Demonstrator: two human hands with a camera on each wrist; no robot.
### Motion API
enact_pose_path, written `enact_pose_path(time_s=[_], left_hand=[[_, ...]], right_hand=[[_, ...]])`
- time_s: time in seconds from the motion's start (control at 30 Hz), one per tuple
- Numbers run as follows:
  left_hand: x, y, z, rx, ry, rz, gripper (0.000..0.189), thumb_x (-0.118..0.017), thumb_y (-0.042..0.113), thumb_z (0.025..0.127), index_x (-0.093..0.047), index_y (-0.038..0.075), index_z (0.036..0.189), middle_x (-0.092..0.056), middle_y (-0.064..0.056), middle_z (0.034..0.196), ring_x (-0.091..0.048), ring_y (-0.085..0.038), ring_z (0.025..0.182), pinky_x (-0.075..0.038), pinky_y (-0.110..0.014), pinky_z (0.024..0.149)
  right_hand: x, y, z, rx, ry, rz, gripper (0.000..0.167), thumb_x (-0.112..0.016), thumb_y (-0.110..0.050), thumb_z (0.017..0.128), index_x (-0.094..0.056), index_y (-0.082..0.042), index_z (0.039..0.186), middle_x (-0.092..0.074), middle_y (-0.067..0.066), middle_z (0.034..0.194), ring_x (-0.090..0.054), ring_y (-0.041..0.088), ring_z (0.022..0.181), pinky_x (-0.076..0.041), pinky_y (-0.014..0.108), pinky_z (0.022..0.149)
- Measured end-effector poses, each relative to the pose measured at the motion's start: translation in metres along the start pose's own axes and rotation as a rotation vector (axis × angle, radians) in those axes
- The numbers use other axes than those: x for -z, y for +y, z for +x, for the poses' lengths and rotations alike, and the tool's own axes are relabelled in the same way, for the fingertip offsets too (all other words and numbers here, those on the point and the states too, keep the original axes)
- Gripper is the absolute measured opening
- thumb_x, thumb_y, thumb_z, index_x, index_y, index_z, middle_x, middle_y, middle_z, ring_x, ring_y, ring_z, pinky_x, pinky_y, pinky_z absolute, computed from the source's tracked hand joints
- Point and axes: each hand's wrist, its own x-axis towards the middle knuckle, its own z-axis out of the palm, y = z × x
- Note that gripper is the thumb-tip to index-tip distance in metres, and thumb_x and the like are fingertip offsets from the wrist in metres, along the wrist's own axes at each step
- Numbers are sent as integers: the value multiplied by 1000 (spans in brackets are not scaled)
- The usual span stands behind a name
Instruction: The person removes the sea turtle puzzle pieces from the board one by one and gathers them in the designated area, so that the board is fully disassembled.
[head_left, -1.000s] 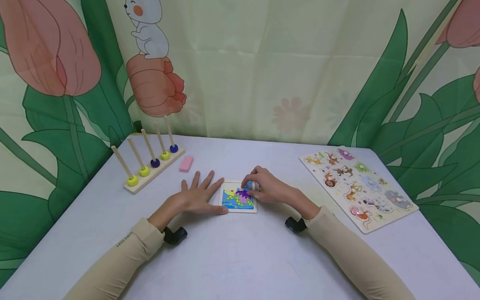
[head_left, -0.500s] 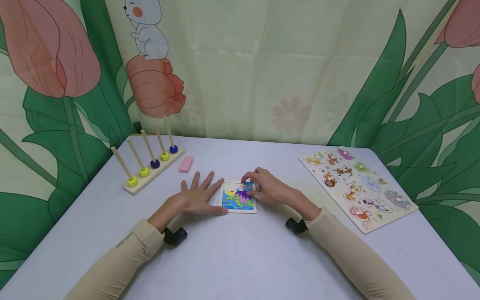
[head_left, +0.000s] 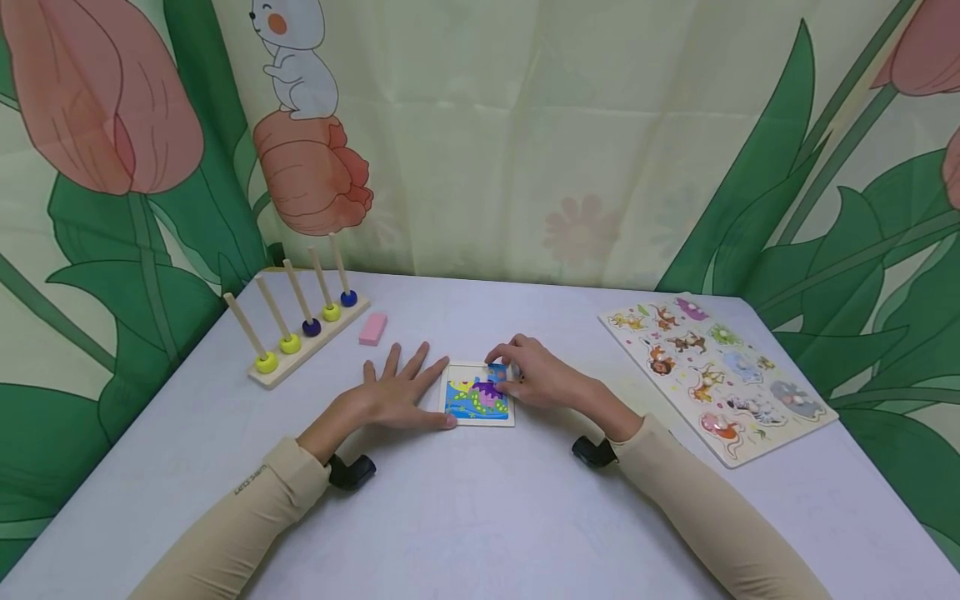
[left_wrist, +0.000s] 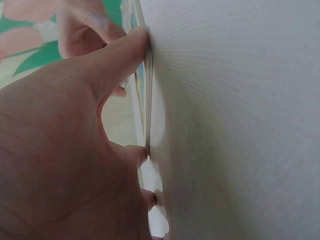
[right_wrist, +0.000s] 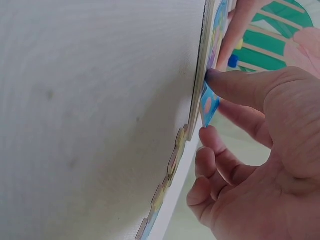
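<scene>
A small framed jigsaw puzzle [head_left: 468,404] lies on the table in the head view, its picture a purple and green creature on blue. My left hand [head_left: 390,400] spreads its fingers at its left side, the thumb on the lower left corner and the index fingertip at the upper left corner. At the upper right corner, my right hand [head_left: 542,375] pinches a blue puzzle piece [right_wrist: 210,106] with an orange spot. In the right wrist view this piece tilts up from the frame between thumb and fingers. The right fingers hide part of that corner in the head view.
A wooden stand with upright pegs [head_left: 315,340] and yellow and dark blue beads stands back left. Beside it lies a pink block [head_left: 372,328]. On the right is a large animal puzzle board [head_left: 678,367]. A printed curtain [head_left: 480,167] hangs behind the table [head_left: 465,517].
My right fingertips have shifted slightly right at the puzzle's upper right corner, and a pale patch near the picture's top edge has gone from sight. The left hand stays in place.
</scene>
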Motion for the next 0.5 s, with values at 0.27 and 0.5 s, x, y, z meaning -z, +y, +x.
enact_pose_path(time_s=[0.27, 0.5], left_hand=[[0, -1, 1, 7, -2, 5, 108, -59, 83, 86, -11, 37, 171, 13, -3, 181, 21, -50, 163, 5, -86, 119], [0, 0, 2, 13, -12, 1, 109, -59, 84, 86, -10, 38, 171, 15, -3, 180, 22, -50, 162, 5, -86, 119]], right_hand=[[1, 0, 1, -34, -20, 0, 41, -74, -23, 100, -65, -22, 140, -62, 12, 126, -57, 26, 118, -55, 44, 101], [3, 0, 1, -12, -21, -5, 40, -74, -20, 100, -66, -20, 139, -62, 13, 124, -57, 26, 115, -54, 42, 98]])
